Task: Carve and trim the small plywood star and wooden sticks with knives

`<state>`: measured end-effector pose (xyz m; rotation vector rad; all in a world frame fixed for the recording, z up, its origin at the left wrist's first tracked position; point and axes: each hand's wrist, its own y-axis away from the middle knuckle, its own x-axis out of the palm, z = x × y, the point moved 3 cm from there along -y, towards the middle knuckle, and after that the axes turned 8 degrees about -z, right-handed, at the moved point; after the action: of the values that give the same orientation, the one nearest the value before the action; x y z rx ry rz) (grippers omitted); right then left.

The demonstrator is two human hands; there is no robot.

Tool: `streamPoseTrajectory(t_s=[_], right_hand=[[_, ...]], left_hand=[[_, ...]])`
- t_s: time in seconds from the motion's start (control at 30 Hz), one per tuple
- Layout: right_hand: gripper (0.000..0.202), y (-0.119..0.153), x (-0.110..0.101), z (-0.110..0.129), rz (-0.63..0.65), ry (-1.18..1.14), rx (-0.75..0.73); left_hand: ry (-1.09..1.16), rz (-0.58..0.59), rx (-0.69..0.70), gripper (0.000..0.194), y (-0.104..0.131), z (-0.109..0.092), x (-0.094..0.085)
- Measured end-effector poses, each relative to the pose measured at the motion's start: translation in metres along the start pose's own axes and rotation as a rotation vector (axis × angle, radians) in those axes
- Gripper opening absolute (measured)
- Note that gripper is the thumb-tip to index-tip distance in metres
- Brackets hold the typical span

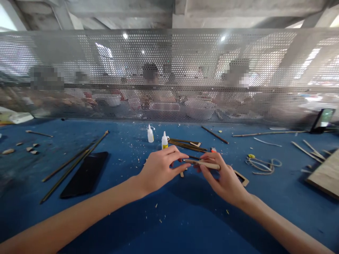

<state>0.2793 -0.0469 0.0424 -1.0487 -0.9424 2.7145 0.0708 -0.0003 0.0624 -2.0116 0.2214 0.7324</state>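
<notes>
A pale tapered wooden stick (210,164) is held level above the blue table between my two hands. My right hand (224,178) is closed around its thicker end, with the thumb below and the fingers behind. At the thin end, the thumb and fingertips of my left hand (161,167) are pinched together on it. Just behind my left hand stand two white glue bottles, one nearer (164,140) and one farther (150,134). A small wooden frame (242,178) lies partly hidden behind my right hand.
A black phone (84,174) and long thin sticks (69,165) lie at left. Behind my hands are dark sticks (186,144). Tangled string (265,165) and a wooden board (327,174) lie at right. A perforated metal screen (169,95) borders the table; people sit beyond it.
</notes>
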Motion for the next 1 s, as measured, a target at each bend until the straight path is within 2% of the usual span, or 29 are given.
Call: streamPoseTrajectory(t_s=[0.1,0.33,0.47,0.63,0.77,0.87,0.93,1.0], right_hand=[[0.023,0.002,-0.001,0.003,-0.02,0.05,-0.088],[0.022,0.004,0.003,0.008,0.065,0.114,-0.209],[0.027,0.004,0.005,0.008,0.101,0.085,-0.276],[0.032,0.003,0.005,0.011,0.124,0.104,-0.387],[0.029,0.004,0.004,0.011,0.081,0.117,-0.346],[0.025,0.004,0.003,0.012,0.046,0.105,-0.285],[0.019,0.003,0.003,0.01,0.025,0.005,-0.121],[0.017,0.004,0.003,0.003,0.015,-0.15,0.128]], left_hand=[[-0.009,0.006,0.062,0.028,-0.002,-0.003,0.001],[0.086,0.137,0.018,0.022,-0.012,-0.005,-0.004],[0.172,0.237,-0.047,0.018,-0.016,-0.001,-0.006],[0.317,0.296,-0.156,0.014,-0.018,0.004,-0.009],[0.322,0.265,-0.154,0.012,-0.02,0.002,-0.011],[0.232,0.255,-0.112,0.016,-0.019,0.0,-0.012],[0.133,0.233,-0.083,0.018,-0.018,0.001,-0.014],[0.031,0.222,-0.068,0.019,-0.016,0.005,-0.019]])
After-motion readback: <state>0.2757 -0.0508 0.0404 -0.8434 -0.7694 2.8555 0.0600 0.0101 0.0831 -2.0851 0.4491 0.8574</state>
